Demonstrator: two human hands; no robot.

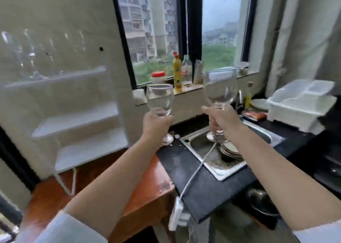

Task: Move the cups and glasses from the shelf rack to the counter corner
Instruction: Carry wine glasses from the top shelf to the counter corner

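Gripping a stemmed glass in each hand, a person is holding both upright above the kitchen counter. The left hand (156, 124) is wrapping its fingers round the stem of the smaller wine glass (160, 100), whose foot is showing just below the fist, over the dark counter (186, 167) beside the sink (212, 158). The right hand (224, 122) is clamping round the stem of the larger goblet (220, 88), its foot hanging over the sink and the stacked plates (230, 148) in it. More glasses (31, 56), blurred, are standing on the top tier of the white shelf rack (73, 117) at left. A white cable (195, 174) is crossing the counter edge.
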